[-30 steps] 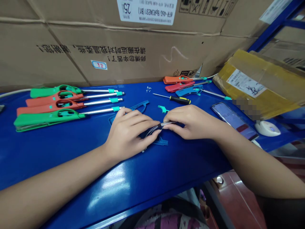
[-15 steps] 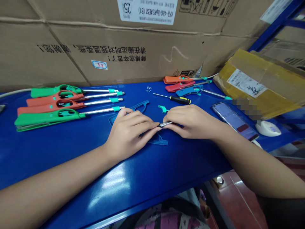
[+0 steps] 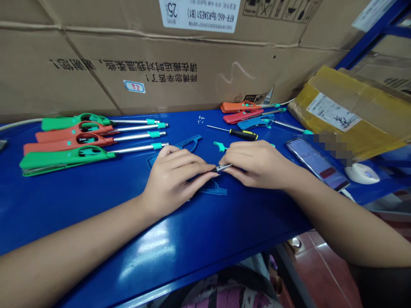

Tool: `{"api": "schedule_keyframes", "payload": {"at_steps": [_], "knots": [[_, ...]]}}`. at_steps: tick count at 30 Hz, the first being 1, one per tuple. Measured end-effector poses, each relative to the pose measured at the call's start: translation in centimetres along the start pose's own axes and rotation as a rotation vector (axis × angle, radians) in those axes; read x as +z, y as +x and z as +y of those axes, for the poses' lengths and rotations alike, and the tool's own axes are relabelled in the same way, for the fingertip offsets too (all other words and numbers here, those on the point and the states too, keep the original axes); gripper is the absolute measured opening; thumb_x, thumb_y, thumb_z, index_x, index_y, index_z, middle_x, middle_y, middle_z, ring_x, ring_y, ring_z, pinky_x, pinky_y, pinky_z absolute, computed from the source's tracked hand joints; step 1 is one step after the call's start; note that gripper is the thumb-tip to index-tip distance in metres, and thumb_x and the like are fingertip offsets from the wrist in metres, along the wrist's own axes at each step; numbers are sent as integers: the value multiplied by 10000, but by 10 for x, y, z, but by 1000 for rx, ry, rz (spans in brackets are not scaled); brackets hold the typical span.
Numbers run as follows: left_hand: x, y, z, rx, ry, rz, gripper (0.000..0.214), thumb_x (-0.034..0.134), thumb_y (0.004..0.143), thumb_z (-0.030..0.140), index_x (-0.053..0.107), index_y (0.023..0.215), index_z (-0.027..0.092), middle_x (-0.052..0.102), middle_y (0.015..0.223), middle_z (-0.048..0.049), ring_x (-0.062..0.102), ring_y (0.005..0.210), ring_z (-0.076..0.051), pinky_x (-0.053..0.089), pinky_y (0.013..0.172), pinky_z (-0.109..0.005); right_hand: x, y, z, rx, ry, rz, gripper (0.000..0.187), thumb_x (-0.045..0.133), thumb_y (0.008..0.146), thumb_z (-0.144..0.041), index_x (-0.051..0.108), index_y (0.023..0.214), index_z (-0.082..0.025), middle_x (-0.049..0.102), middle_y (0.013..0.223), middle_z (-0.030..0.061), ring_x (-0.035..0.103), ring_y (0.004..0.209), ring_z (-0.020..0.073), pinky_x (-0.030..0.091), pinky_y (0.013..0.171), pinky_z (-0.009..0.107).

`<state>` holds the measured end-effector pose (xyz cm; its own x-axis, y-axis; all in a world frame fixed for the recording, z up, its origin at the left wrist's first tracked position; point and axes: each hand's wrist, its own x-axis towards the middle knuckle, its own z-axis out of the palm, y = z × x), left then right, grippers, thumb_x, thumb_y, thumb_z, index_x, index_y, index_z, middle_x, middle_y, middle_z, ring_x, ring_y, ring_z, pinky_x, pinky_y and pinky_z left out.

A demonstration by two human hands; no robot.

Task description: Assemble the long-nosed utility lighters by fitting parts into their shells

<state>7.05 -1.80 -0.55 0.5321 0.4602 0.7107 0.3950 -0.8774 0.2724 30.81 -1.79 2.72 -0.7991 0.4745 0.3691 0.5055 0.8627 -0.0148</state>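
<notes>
Between my two hands is a slim metal lighter tube (image 3: 224,167) with a dark end. My left hand (image 3: 175,179) pinches the dark end between thumb and fingertips. The shiny tube is gripped by the closed fingers of my right hand (image 3: 260,164), which hide its far part. Partly under my left hand lie a blue lighter shell half (image 3: 192,143) and another blue shell piece (image 3: 217,189). A teal trigger (image 3: 220,146) rests on the table just beyond my right fingers.
Several green and orange lighters (image 3: 67,160) lie in a row at left. Beyond my hands are small white screws (image 3: 201,119) and a black-yellow screwdriver (image 3: 245,134). Three lighters (image 3: 255,122), a phone (image 3: 316,162), a white mouse (image 3: 362,173) and a taped parcel (image 3: 362,132) occupy the right.
My right hand has shifted very slightly along the metal tube, and a little more of its surface shows. The left hand keeps its pinch; the other things lie as before.
</notes>
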Motion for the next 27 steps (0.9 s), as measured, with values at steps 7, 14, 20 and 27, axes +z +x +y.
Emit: {"api": "schedule_keyframes", "payload": {"at_steps": [7, 14, 20, 27], "knots": [[0, 0, -1, -30, -23, -19, 76, 717, 922, 304, 729, 908, 229, 788, 860, 13, 705, 741, -138, 402, 759, -356, -1, 1, -1, 4, -58, -6, 307, 406, 1030, -248, 666, 889, -167, 679, 782, 51, 591, 754, 174, 387, 648, 269], [1, 1, -1, -32, -33, -20, 80, 727, 913, 298, 743, 914, 220, 788, 865, 10, 712, 747, -139, 405, 766, -350, 0, 1, -2, -1, -77, 0, 315, 415, 1030, -231, 679, 879, -150, 685, 783, 57, 604, 749, 175, 387, 641, 277], [2, -1, -2, -3, -13, -1, 61, 748, 895, 268, 741, 921, 213, 793, 883, 3, 720, 758, -141, 418, 769, -344, 2, 1, -3, -5, -83, 28, 296, 444, 1021, -229, 683, 867, -147, 692, 779, 53, 614, 739, 174, 402, 645, 274], [2, -1, 0, 15, -4, 12, 44, 755, 889, 247, 738, 912, 213, 796, 875, 10, 725, 745, -127, 425, 784, -339, 6, 1, -4, -24, -49, 36, 271, 466, 1020, -242, 681, 894, -135, 694, 789, 51, 624, 749, 173, 429, 678, 274]]}}
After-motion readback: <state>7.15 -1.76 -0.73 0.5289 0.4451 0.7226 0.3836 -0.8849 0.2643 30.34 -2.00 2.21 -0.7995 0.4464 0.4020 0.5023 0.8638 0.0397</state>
